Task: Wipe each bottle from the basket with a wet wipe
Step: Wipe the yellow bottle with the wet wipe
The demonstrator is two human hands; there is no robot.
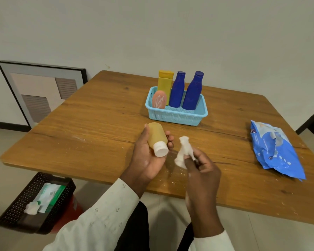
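No print reads clearly: the crinkled blue plastic wet-wipe pack carries small white lettering and a dark logo patch, too blurred to make out; the bottles show no legible label

Basket on bench, far centre; four bottles upright in it. Wipes pack on bench, right of basket. Tray on floor, below bench's left edge.

Bare table leftward; basket blocks ahead, wipes pack rightward
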